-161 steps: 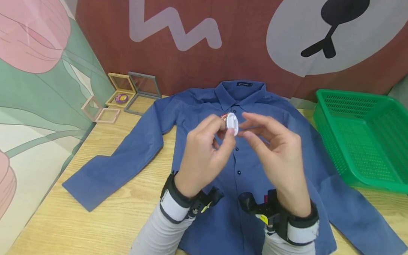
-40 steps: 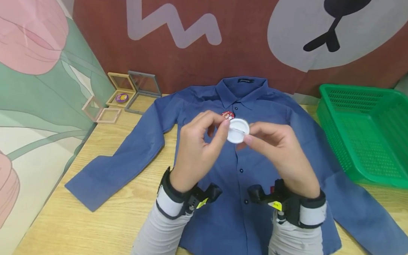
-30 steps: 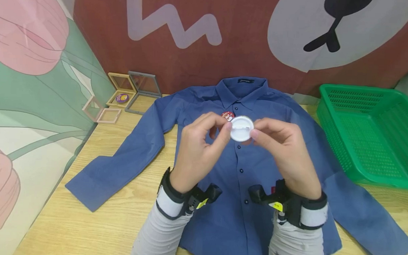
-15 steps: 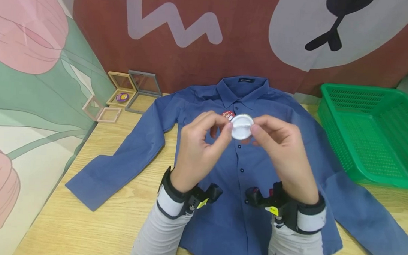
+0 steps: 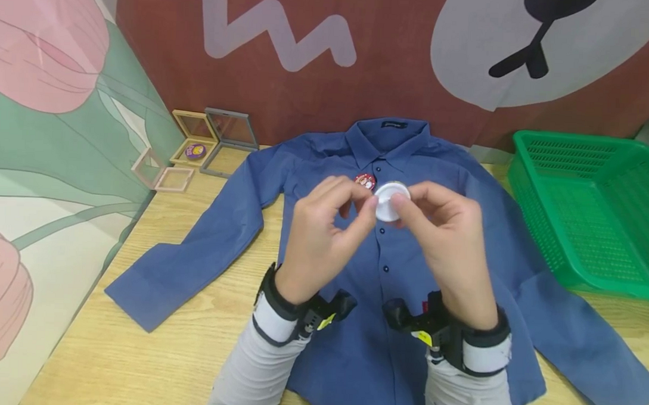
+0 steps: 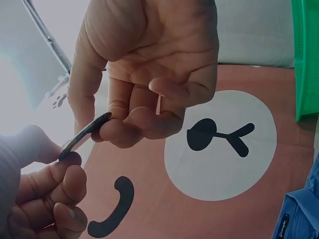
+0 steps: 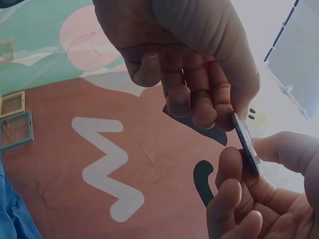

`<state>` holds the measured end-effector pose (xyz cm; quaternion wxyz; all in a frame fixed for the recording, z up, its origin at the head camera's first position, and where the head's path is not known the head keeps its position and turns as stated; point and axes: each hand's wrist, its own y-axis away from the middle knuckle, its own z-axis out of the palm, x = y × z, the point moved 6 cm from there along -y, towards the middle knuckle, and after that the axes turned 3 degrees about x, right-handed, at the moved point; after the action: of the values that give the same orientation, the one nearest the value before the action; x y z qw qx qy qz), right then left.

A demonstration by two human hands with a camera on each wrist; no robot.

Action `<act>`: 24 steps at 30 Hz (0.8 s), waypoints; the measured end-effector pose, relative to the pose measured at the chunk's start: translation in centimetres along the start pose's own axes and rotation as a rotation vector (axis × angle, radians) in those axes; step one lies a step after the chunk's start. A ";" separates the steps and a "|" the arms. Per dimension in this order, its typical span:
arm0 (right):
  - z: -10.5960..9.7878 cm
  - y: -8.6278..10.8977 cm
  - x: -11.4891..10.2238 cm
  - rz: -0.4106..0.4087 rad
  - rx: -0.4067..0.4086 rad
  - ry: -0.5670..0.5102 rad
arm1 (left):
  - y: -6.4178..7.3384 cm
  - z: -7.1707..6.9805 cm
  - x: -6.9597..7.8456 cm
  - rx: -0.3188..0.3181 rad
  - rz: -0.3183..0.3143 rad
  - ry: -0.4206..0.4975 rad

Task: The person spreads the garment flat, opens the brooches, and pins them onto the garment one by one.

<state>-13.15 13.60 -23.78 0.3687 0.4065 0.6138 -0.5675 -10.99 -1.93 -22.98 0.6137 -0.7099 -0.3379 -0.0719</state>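
Above the chest of a blue shirt (image 5: 332, 286), both hands hold a round button badge (image 5: 387, 206) with its white back towards the head camera. My left hand (image 5: 325, 238) pinches its left edge between thumb and forefinger. My right hand (image 5: 449, 242) pinches the right side, its thumb lying over the back and covering part of the pin bar. Seen edge-on in the left wrist view, the badge (image 6: 82, 135) is a thin dark disc; its printed front is hidden. A red picture badge (image 5: 365, 180) lies on the shirt just beyond the left fingers.
A green plastic basket (image 5: 584, 283) stands at the right. At the back left, open display frames stand: a yellow one (image 5: 178, 155) with a purple badge (image 5: 195, 151) in it, a grey one (image 5: 218, 174) and a pink one (image 5: 173, 188). The wooden table (image 5: 152, 369) meets a printed wall cloth (image 5: 306, 100).
Earlier the left hand held the badge alone, with the right hand apart; then the right hand took its other edge. Over the last half second the right thumb has slid onto the badge's back.
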 end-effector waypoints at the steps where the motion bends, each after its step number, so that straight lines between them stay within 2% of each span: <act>1: -0.1 0.0 0.0 0.000 0.007 0.007 | 0.0 0.0 0.0 -0.002 0.000 0.000; 11: -0.1 -0.1 0.2 -0.009 0.047 0.044 | 0.0 0.2 0.0 0.002 0.005 -0.031; 16: -0.1 -0.3 0.5 -0.001 0.058 0.010 | 0.1 0.3 -0.2 0.007 0.004 -0.036; 19: -0.1 -0.3 0.5 0.000 0.052 -0.015 | 0.0 0.3 -0.2 0.013 0.008 -0.037; 24: -0.1 -0.4 0.6 -0.010 0.023 0.006 | -0.1 0.1 -0.3 0.014 0.011 -0.030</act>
<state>-13.73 13.75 -24.14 0.3592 0.4093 0.6105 -0.5751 -11.26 -1.93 -23.07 0.6138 -0.7086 -0.3437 -0.0554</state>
